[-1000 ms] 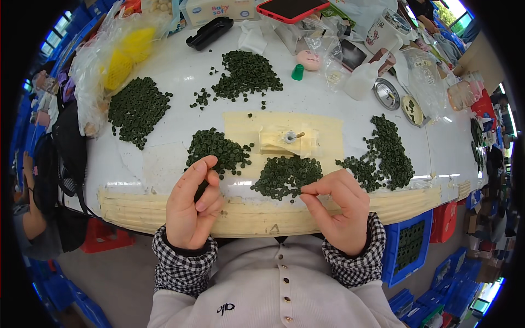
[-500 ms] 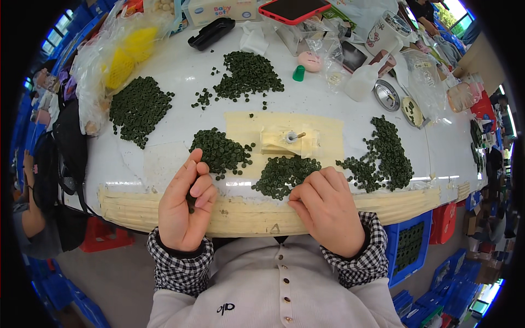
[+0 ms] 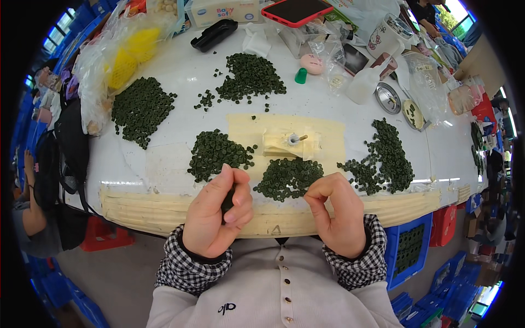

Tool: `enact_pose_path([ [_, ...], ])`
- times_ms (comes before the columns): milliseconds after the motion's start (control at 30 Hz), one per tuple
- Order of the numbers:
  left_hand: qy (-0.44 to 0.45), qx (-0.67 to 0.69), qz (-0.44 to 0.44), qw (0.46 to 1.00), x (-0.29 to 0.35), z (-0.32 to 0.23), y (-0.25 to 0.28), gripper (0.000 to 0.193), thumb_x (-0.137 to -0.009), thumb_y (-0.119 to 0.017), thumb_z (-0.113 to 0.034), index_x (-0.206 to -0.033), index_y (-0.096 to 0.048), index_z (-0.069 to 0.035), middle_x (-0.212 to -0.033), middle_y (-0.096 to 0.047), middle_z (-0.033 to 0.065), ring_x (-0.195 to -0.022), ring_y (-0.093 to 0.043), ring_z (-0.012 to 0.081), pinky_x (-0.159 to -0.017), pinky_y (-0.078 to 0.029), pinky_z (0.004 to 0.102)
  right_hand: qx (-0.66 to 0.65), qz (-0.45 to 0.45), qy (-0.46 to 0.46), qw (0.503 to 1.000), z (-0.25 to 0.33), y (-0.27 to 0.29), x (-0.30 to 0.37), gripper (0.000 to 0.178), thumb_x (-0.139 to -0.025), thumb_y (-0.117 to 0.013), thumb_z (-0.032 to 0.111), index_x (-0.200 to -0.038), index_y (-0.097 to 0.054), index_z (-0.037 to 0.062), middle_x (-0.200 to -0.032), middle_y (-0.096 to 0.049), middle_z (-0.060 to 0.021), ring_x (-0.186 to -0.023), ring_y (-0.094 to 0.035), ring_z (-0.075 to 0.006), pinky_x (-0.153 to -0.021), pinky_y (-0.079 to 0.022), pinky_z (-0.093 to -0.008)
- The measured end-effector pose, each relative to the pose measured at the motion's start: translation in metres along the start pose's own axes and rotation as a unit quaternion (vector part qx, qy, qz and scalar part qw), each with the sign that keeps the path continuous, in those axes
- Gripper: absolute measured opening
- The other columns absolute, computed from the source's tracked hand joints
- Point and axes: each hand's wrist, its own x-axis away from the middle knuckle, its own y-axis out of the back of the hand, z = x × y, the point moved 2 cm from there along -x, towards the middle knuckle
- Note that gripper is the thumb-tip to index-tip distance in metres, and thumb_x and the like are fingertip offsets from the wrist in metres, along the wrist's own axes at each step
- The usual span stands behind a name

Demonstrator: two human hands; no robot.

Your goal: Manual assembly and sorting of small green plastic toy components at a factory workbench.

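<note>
My left hand (image 3: 216,213) is half curled, with dark green pieces (image 3: 228,203) showing between its fingers and palm. Its fingertips are at the near edge of a pile of small dark green round pieces (image 3: 213,156). To the right, thumb and forefinger of my right hand (image 3: 338,213) are pinched together; whatever they hold is too small to make out. That hand is beside another pile of dark green ring-like pieces (image 3: 287,177). Just behind this pile, a taped block (image 3: 276,143) carries a pale round fitting with a short brown peg (image 3: 302,138) sticking out.
More green pieces lie in a right pile (image 3: 391,156), a far pile (image 3: 249,76) and a left pile (image 3: 142,109). A red-framed tablet (image 3: 298,10), a black tray (image 3: 214,35), a green cap (image 3: 301,75) and round tins (image 3: 387,97) sit farther back. A blue crate (image 3: 407,249) stands below the table's right edge.
My left hand has moved right and a little nearer to me, away from the left-middle pile. My right hand has drawn slightly right, off the edge of the middle pile.
</note>
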Motion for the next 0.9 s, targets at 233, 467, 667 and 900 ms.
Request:
enact_pose_path([
  [233,0.039,-0.042,0.042,0.997,-0.011,0.02,-0.012,0.028,-0.098,-0.039,-0.021,-0.107,-0.054,0.0,-0.077,-0.041,-0.0022,-0.058,-0.033,0.0049,-0.05,-0.028,0.0182,-0.063,-0.042,-0.053,0.996,-0.005,0.009,0.0,0.018,-0.072,-0.064,-0.009,-0.087,-0.064,-0.0009,-0.08,-0.063,-0.0091,-0.068,-0.059,-0.0178,-0.062,-0.046,-0.0259],
  [467,0.023,-0.079,0.077,0.994,-0.016,0.023,-0.002,0.022,-0.094,-0.047,-0.011,-0.112,-0.054,0.0,-0.087,-0.056,0.002,-0.054,-0.034,0.0029,-0.049,-0.03,0.0172,-0.319,-0.043,-0.198,0.926,-0.013,0.006,0.006,0.013,-0.078,-0.061,-0.008,-0.091,-0.063,-0.0044,-0.087,-0.066,-0.0095,-0.082,-0.063,-0.0131,-0.076,-0.05,-0.024],
  [667,0.026,-0.078,0.066,0.994,-0.016,0.024,-0.007,0.02,-0.094,-0.048,-0.01,-0.109,-0.056,0.001,-0.087,-0.058,0.0031,-0.053,-0.034,0.0026,-0.049,-0.029,0.0168,-0.4,-0.005,-0.22,0.89,-0.019,0.005,0.008,0.012,-0.081,-0.061,-0.006,-0.093,-0.058,-0.0067,-0.091,-0.064,-0.0116,-0.087,-0.062,-0.0148,-0.079,-0.05,-0.0256],
  [900,0.018,-0.079,0.056,0.995,-0.016,0.026,-0.011,0.02,-0.093,-0.048,-0.008,-0.109,-0.056,0.001,-0.088,-0.058,0.0039,-0.054,-0.034,0.0025,-0.05,-0.03,0.0164,-0.407,0.011,-0.201,0.891,-0.015,0.002,0.008,0.012,-0.082,-0.06,-0.004,-0.094,-0.056,-0.0052,-0.091,-0.062,-0.0086,-0.088,-0.06,-0.0135,-0.081,-0.048,-0.0254],
])
